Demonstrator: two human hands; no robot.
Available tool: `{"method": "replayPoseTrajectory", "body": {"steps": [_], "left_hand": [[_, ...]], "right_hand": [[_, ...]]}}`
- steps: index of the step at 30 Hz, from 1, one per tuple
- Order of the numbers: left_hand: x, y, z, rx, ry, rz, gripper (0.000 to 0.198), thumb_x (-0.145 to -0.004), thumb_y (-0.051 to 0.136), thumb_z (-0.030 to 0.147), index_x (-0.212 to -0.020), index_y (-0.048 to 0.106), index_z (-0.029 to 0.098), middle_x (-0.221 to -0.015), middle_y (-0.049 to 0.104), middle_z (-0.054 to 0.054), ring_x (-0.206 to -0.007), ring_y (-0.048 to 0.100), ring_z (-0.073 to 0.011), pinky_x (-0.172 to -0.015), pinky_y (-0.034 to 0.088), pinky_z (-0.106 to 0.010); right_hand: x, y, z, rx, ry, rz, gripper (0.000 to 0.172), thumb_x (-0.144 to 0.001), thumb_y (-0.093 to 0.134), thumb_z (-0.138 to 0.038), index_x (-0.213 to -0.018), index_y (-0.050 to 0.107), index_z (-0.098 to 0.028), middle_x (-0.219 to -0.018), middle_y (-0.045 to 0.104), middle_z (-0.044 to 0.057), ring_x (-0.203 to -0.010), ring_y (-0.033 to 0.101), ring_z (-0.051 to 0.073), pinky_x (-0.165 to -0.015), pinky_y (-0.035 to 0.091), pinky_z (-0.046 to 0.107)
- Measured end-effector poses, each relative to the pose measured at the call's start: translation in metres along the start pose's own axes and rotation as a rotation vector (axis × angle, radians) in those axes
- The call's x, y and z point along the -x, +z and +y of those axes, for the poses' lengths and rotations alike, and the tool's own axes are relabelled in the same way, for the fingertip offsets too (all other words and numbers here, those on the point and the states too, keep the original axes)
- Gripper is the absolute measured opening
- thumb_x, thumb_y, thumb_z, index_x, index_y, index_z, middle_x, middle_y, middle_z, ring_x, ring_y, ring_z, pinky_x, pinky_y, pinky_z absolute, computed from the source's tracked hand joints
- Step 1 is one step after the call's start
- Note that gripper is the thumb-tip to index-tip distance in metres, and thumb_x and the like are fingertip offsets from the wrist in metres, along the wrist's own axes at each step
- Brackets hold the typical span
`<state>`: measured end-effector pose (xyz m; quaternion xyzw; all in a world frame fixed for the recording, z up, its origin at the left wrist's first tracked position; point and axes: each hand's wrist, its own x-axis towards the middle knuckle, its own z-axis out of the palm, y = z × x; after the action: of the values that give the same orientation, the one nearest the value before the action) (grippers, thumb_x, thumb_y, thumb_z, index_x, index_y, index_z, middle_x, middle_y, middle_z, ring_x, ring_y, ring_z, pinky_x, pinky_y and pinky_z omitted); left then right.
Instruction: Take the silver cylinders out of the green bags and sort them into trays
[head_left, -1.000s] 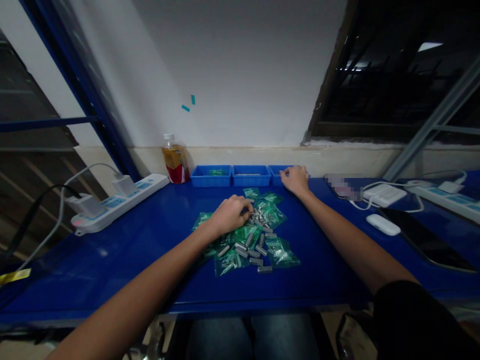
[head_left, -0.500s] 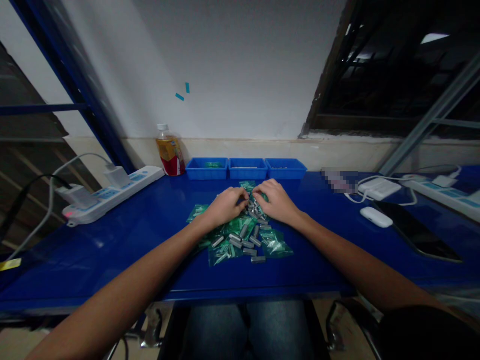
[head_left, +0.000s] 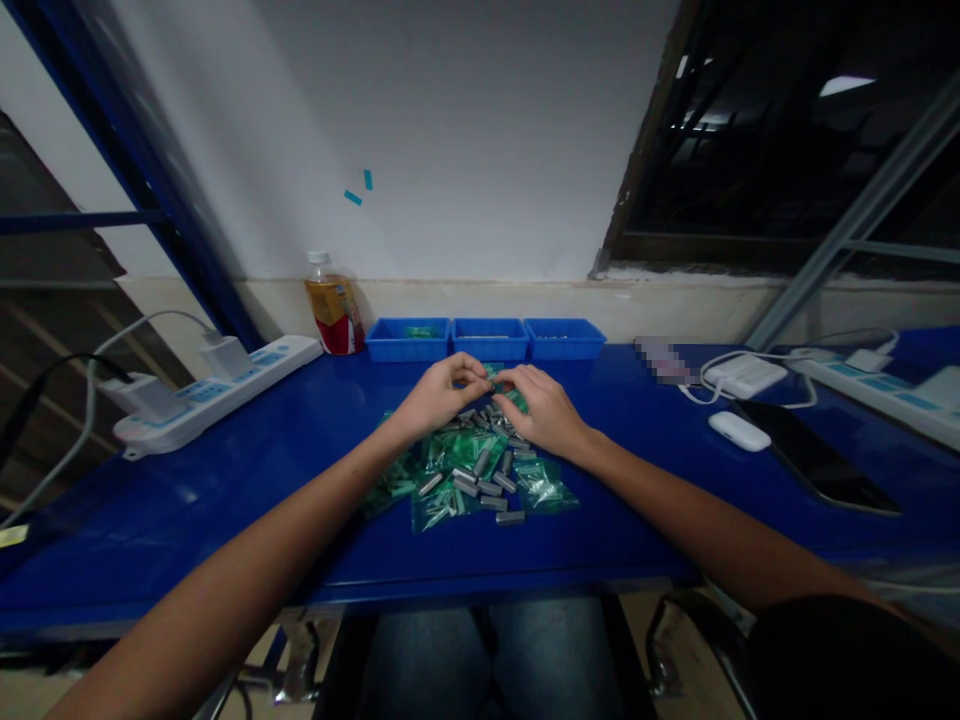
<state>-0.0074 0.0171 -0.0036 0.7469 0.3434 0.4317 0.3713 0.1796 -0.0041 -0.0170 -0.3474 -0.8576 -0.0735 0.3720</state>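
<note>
My left hand [head_left: 448,393] and my right hand [head_left: 541,405] meet fingertip to fingertip above the pile, both pinched closed. Something small sits between the fingertips, too tiny to name. Beneath them lie loose metal parts [head_left: 491,489], short grey bars or cylinders, several of them spread toward the front. Green-tinted plastic bags [head_left: 444,505] with small slim pieces inside lie around and under the metal parts. One more such bag [head_left: 546,484] rests at the right of the pile. My palms hide part of the heap.
Three blue bins [head_left: 489,345] stand along the wall, small parts inside. A drink bottle [head_left: 332,308] and a power strip [head_left: 217,395] are at left. On the right lie a white earphone case [head_left: 739,431], a phone [head_left: 817,458], a white charger [head_left: 746,377] and another power strip [head_left: 877,390].
Both hands have risen off the pile and come together, fingertips now touching. The view has shifted slightly, moving the surroundings a little to the left.
</note>
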Motion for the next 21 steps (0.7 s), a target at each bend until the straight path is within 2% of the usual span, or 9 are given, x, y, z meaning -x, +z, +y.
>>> {"method": "replayPoseTrajectory", "body": {"steps": [3, 7, 11, 17, 21], "left_hand": [[0.0012, -0.0008, 0.0038, -0.024, 0.0, -0.04, 0.024, -0.075, 0.067, 0.035, -0.079, 0.057, 0.013, -0.07, 0.061, -0.001, -0.064, 0.056, -0.0118, -0.06, 0.044, -0.023], [0.0019, -0.0012, 0.0051, -0.05, -0.007, -0.096, 0.027, -0.076, 0.065, 0.038, -0.081, 0.061, 0.012, -0.07, 0.062, -0.002, -0.064, 0.057, -0.0127, -0.059, 0.043, -0.024], [0.0016, -0.0013, 0.0021, -0.065, -0.01, -0.111, 0.026, -0.077, 0.065, 0.038, -0.082, 0.061, 0.012, -0.072, 0.064, -0.003, -0.066, 0.059, -0.0134, -0.06, 0.044, -0.024], [0.0008, -0.0048, 0.002, -0.069, -0.008, -0.095, 0.025, -0.077, 0.065, 0.036, -0.082, 0.061, 0.012, -0.074, 0.066, -0.004, -0.068, 0.061, -0.0139, -0.064, 0.046, -0.025], [0.0008, -0.005, 0.0021, -0.021, -0.005, -0.102, 0.024, -0.076, 0.066, 0.035, -0.084, 0.057, 0.013, -0.072, 0.066, -0.003, -0.067, 0.061, -0.0132, -0.062, 0.045, -0.024]], "right_hand": [[-0.0002, -0.0006, 0.0003, 0.015, -0.01, -0.003, 0.017, -0.089, 0.052, -0.023, -0.105, 0.056, -0.018, -0.092, 0.062, 0.009, -0.086, 0.055, 0.023, -0.077, 0.043, 0.035], [-0.0011, -0.0016, 0.0009, 0.001, -0.021, -0.005, 0.01, -0.088, 0.05, -0.019, -0.094, 0.058, -0.018, -0.088, 0.061, 0.008, -0.086, 0.056, 0.023, -0.076, 0.043, 0.035], [-0.0023, -0.0024, 0.0018, -0.053, -0.039, 0.002, 0.008, -0.086, 0.049, -0.016, -0.09, 0.056, -0.019, -0.085, 0.06, 0.007, -0.083, 0.056, 0.022, -0.075, 0.044, 0.034], [-0.0023, -0.0019, 0.0064, -0.122, -0.107, 0.002, 0.019, -0.088, 0.041, -0.01, -0.097, 0.056, -0.018, -0.086, 0.06, 0.007, -0.084, 0.056, 0.02, -0.075, 0.045, 0.032], [-0.0019, -0.0028, 0.0041, -0.064, -0.073, -0.021, 0.011, -0.088, 0.048, -0.017, -0.097, 0.055, -0.018, -0.091, 0.061, 0.008, -0.088, 0.056, 0.022, -0.078, 0.044, 0.034]]}}
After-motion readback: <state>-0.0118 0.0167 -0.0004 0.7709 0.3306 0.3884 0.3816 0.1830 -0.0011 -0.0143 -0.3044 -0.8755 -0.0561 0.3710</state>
